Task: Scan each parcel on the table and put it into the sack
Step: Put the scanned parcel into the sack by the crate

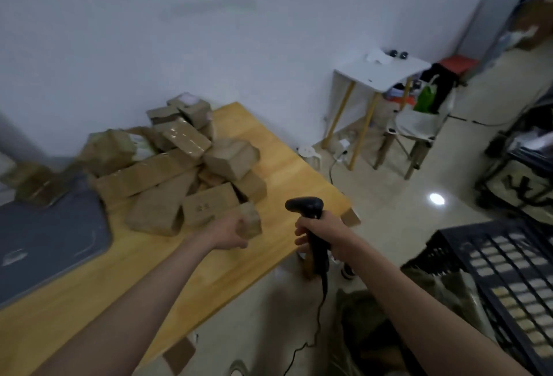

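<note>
A heap of brown cardboard parcels [179, 172] lies on the wooden table [287, 166]. My left hand [230, 230] grips a small brown parcel [251, 220] at the heap's near right edge, just above the tabletop. My right hand [324, 235] holds a black handheld scanner [305, 205] upright by its handle beyond the table's right edge, its head level with the parcel; its cord hangs to the floor. An olive-green sack [362, 316] sits on the floor below my right forearm, its opening partly hidden by the arm.
A grey mat [51, 235] covers the table's left part. A black plastic crate [496, 271] stands to the right of the sack. Farther back are a small white side table [380, 72], a folding chair [419, 127] and clutter along the right wall.
</note>
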